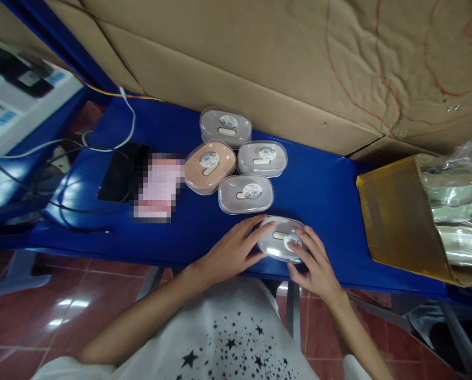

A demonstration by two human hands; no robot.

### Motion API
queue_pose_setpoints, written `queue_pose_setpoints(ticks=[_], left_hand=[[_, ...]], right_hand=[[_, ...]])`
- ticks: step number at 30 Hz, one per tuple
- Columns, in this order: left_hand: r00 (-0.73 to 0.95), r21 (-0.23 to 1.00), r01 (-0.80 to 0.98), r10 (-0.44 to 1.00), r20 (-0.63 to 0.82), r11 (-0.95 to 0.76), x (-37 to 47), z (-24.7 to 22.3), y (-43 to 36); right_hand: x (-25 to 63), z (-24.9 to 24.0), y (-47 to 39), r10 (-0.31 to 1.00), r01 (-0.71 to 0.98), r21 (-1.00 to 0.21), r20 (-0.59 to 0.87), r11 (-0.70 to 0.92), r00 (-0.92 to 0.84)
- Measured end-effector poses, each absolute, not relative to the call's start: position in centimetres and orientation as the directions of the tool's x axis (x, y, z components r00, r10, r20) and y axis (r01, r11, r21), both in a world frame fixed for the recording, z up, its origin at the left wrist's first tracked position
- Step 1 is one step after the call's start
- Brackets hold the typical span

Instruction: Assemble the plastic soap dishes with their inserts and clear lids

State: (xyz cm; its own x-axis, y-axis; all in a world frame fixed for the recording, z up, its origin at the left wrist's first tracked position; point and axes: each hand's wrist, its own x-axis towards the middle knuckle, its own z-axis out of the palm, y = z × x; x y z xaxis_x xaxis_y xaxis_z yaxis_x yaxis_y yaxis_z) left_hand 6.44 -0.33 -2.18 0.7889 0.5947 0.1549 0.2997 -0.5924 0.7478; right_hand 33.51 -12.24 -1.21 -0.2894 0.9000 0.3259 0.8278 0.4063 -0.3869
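A grey oval box with a clear lid (271, 248) lies near the front edge of the blue table, between my two hands. My left hand (236, 245) grips its left end, thumb at the near side and fingers over the top. At the right end, my right hand (315, 261) holds it with fingertips on the lid by the round label. Just beyond sits another grey oval box (236, 203). Behind that are a peach-coloured box (198, 177), a grey box (275, 166) and one more grey box (220, 132) at the back.
An open carton (397, 221) with plastic-wrapped pale containers (453, 190) stands at the right. A black flat object (119, 177), a pixelated pink item (156, 190) and loose cables (128, 126) lie left. A cardboard wall (259, 63) rises behind the blue table (315, 195).
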Motion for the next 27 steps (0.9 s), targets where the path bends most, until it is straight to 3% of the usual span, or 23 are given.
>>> queue_pose_setpoints(ticks=[6, 14, 22, 27], left_hand=[[0.779, 0.755, 0.319, 0.612, 0.135, -0.572, 6.8, -2.2, -0.4], [0.776, 0.747, 0.330, 0.617, 0.134, -0.577, 7.9, -1.9, 0.2], [0.800, 0.740, 0.323, 0.588, 0.120, -0.590, 7.3, -2.2, 0.5], [0.815, 0.703, 0.332, 0.566, 0.122, -0.629, 7.1, -2.4, 0.5]], right_hand=[[34.3, 0.0, -11.0, 0.905, 0.795, -0.442, 0.289, 0.415, -0.312], [35.8, 0.7, -9.9, 0.859, 0.790, -0.346, 0.286, 0.507, -0.426], [35.5, -1.2, -11.2, 0.849, 0.807, -0.303, 0.339, 0.506, -0.406], [34.9, -1.9, -11.7, 0.864, 0.839, -0.242, 0.273, 0.487, -0.422]])
